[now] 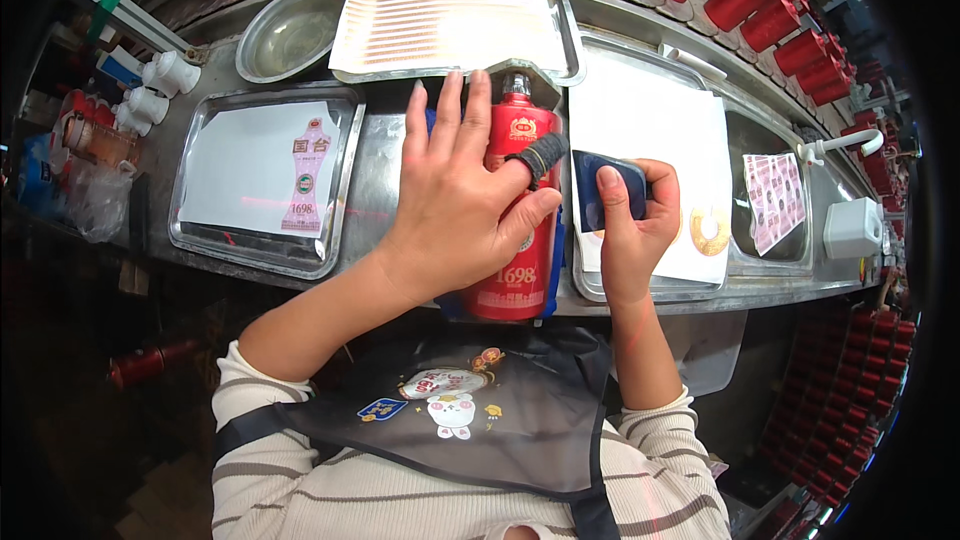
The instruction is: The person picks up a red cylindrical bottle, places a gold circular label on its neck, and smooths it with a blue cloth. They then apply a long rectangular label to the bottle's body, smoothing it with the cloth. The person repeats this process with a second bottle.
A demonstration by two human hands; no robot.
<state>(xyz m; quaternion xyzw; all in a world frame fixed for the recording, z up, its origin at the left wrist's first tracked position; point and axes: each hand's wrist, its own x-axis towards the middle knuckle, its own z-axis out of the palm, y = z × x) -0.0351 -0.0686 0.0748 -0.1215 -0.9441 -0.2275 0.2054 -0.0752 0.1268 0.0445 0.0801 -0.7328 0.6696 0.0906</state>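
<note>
one red bottle (520, 240) lies on its side on the steel bench (385, 175), neck pointing away from the person, body running back to the bench's near edge. left hand (455, 205) lies flat on the bottle, fingers spread and straight, thumb wrapped in a dark band; it presses, it does not grip. right hand (630, 225), just right of the bottle, is clamped on one dark blue pad (605, 192), thumb over its front, fingers curled behind.

trays, counted: four flat steel ones. one left of the bottle holds a white sheet with a single bottle-shaped label (305, 180). one beyond the bottle's neck holds a striped sheet (450, 25). one right of the bottle, under the right hand, holds white paper and two gold round stickers (708, 230). one further right holds a sheet of small red labels (775, 195). one round steel bowl (290, 30) sits beyond and left of the bottle.

room: rows of red caps (760, 0) beyond the bench and to the far right; white fittings far left.
</note>
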